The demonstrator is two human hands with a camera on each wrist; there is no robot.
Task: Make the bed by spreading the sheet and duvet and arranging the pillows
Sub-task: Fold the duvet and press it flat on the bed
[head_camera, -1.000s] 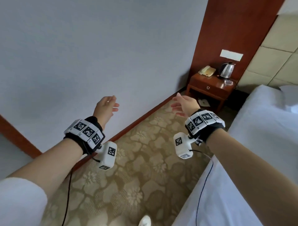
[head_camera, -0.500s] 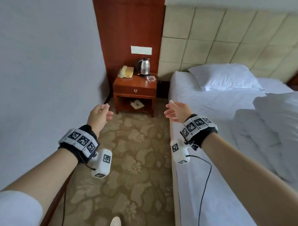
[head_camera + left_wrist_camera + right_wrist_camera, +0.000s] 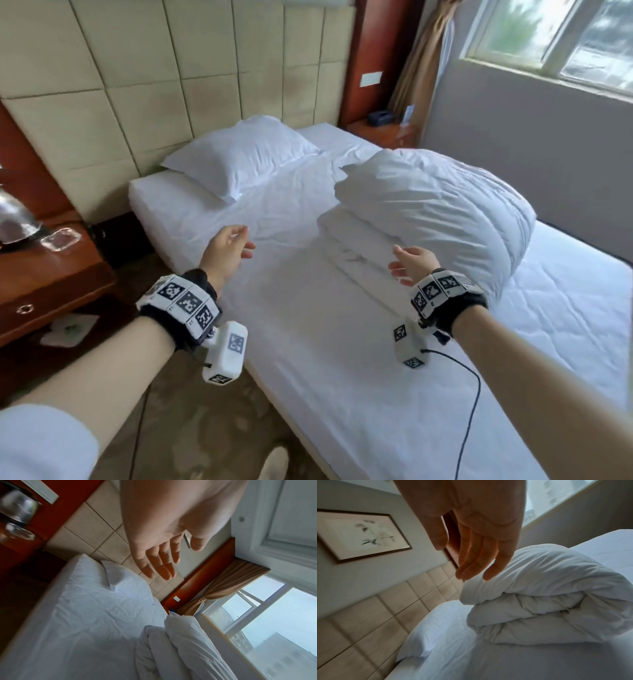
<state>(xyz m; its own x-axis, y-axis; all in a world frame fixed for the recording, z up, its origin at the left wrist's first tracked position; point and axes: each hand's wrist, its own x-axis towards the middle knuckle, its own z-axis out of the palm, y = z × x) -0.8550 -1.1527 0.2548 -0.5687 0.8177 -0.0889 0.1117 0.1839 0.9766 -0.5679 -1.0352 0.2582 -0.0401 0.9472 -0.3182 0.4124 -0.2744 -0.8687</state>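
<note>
A white duvet (image 3: pixel 435 212) lies bunched in a thick folded heap on the middle of the bed, seen too in the wrist views (image 3: pixel 547 601) (image 3: pixel 180 649). The white sheet (image 3: pixel 301 308) is wrinkled over the near side of the mattress. One white pillow (image 3: pixel 239 154) lies at the headboard. My left hand (image 3: pixel 233 246) hovers open above the sheet, holding nothing. My right hand (image 3: pixel 409 263) hangs open just in front of the duvet's near edge, its fingers (image 3: pixel 476 561) straight and clear of the fabric.
A wooden nightstand (image 3: pixel 44 274) with a kettle and glass tray stands at the left. A second nightstand (image 3: pixel 383 132) sits past the bed by the curtain. The quilted mattress (image 3: pixel 565 308) shows bare at the right. Patterned carpet (image 3: pixel 191 428) runs along the near side.
My view has swung right from the wall and nightstand onto the bed. Both hands stay open and empty and now hover over the sheet near the duvet.
</note>
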